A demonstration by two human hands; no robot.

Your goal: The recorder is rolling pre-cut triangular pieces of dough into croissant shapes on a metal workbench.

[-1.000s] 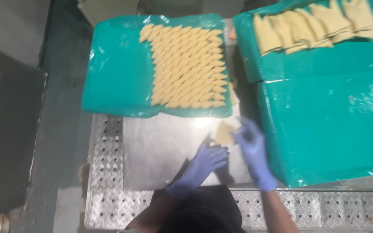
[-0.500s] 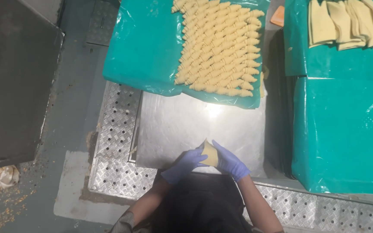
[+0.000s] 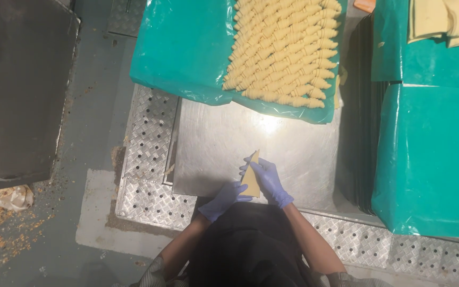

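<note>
Both gloved hands pinch one triangle of dough (image 3: 252,175): the left hand (image 3: 224,199) grips its wide base, the right hand (image 3: 270,182) closes along its right edge, though finger detail is hard to make out from above. The triangle lies on the steel table (image 3: 293,143), point away from the person. Beyond it, a green-lined tray (image 3: 181,48) holds rows of rolled croissants (image 3: 285,50). Flat dough pieces (image 3: 444,18) rest on green-covered stacks (image 3: 431,159) at the right.

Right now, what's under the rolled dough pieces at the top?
The rolled dough pieces lie in rows on a teal plastic sheet. Whatever lies beneath that sheet is covered. Both gloved hands are lower down, on a dough triangle.
</note>
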